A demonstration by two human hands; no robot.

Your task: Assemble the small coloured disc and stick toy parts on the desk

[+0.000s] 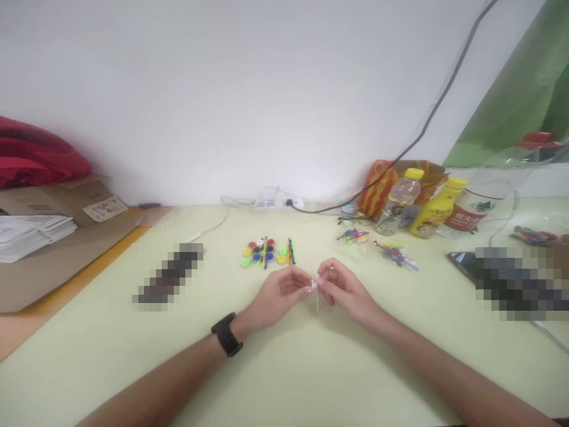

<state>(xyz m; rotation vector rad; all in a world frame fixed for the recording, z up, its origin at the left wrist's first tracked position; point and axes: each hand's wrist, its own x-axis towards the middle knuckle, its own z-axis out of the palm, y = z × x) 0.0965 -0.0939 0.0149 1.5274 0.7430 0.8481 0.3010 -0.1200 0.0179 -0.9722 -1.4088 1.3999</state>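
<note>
Both hands meet above the table in a pinch around a thin white stick with a small white piece at its middle. My left hand, with a black watch on the wrist, has thumb and finger closed at the small white piece. From the right, my right hand pinches the stick close to that piece. The stick stands roughly upright in view, its lower end below the fingers. Just beyond the hands lie several small round coloured pieces in rows, with coloured sticks beside and across them.
Small clear bags of coloured parts lie right of centre. Behind them stand a clear bottle, a yellow bottle and a large jug. A power strip with a black cable is by the wall. Cardboard is at left.
</note>
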